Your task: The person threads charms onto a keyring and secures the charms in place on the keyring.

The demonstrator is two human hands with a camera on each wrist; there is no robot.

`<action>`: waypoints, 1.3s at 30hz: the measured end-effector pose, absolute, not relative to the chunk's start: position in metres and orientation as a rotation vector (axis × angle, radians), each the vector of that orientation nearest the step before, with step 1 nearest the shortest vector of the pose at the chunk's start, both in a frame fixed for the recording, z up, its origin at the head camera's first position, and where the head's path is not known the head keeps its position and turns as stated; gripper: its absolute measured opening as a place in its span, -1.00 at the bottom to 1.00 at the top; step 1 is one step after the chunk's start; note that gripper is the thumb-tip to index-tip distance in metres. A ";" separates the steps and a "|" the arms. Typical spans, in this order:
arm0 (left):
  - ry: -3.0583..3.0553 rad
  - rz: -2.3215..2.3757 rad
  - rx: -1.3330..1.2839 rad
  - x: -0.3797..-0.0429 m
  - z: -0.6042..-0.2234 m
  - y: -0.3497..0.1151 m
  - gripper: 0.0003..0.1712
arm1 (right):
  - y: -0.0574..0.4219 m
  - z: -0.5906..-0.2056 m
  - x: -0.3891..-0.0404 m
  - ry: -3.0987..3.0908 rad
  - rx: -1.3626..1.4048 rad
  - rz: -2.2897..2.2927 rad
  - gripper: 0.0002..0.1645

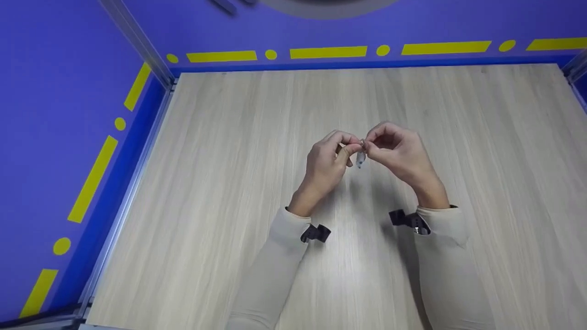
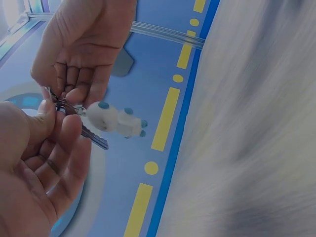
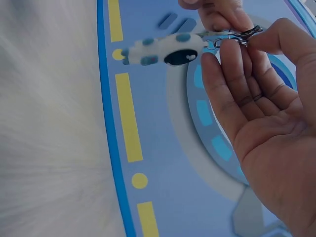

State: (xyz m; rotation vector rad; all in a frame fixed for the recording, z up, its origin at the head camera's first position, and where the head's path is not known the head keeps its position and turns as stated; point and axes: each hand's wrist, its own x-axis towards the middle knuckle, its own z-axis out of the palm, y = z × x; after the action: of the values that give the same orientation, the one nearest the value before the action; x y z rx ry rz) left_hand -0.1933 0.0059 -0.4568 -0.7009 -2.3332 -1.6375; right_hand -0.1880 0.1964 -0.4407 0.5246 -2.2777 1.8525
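Observation:
Above the table (image 1: 229,183), both hands meet at a small keychain. My left hand (image 1: 326,160) pinches its metal ring end between thumb and fingertips. From the other side, thumb and fingers of my right hand (image 1: 401,153) pinch the metal fittings (image 3: 251,33) too. A white figurine (image 2: 116,119) with blue-green ears and feet hangs from a short chain; the right wrist view shows its dark face. Beside the figurine a key (image 2: 95,138) sticks out below the left fingers in the left wrist view. Fingertips hide most of the ring.
Blue panels (image 1: 55,91) with yellow dashes and dots stand along the table's left and back edges, with a metal rail (image 1: 133,183) at the left. Black straps with small camera mounts (image 1: 316,233) sit at both wrists, beside the light sleeves (image 1: 275,270).

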 end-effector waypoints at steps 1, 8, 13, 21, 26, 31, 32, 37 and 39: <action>-2.350 -1.619 -0.686 -0.193 -0.456 0.006 -0.82 | 0.196 -0.441 -0.188 -2.290 0.533 1.826 -0.92; -2.454 -1.481 -0.623 -0.190 -0.455 0.005 -0.80 | 0.195 -0.443 -0.188 -2.330 0.630 1.655 -0.91; -2.461 -1.404 -0.617 -0.190 -0.455 0.006 -0.80 | 0.195 -0.443 -0.188 -2.335 0.665 1.605 -0.92; -2.227 -1.518 -0.760 -0.194 -0.458 0.006 -0.83 | 0.198 -0.446 -0.189 -2.239 0.501 1.919 -0.93; -2.126 -1.530 -0.827 -0.197 -0.460 0.004 -0.85 | 0.198 -0.445 -0.189 -2.157 0.453 2.096 -0.91; -2.189 -1.409 -0.803 -0.197 -0.462 0.003 -0.82 | 0.198 -0.444 -0.189 -2.177 0.478 2.070 -0.95; -2.209 -1.381 -0.794 -0.197 -0.463 0.003 -0.81 | 0.197 -0.444 -0.189 -2.188 0.491 2.049 -0.95; -2.282 -1.281 -0.761 -0.195 -0.462 0.002 -0.81 | 0.196 -0.444 -0.189 -2.243 0.536 1.943 -0.95; -2.307 -1.257 -0.746 -0.194 -0.461 0.002 -0.81 | 0.196 -0.445 -0.189 -2.264 0.552 1.893 -0.91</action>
State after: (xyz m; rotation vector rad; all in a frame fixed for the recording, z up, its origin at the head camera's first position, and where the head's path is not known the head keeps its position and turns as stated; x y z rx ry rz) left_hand -0.1945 0.0016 -0.4613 -0.7460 -2.3070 -1.2573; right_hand -0.1887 0.1956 -0.4446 0.5522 -2.2642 1.8926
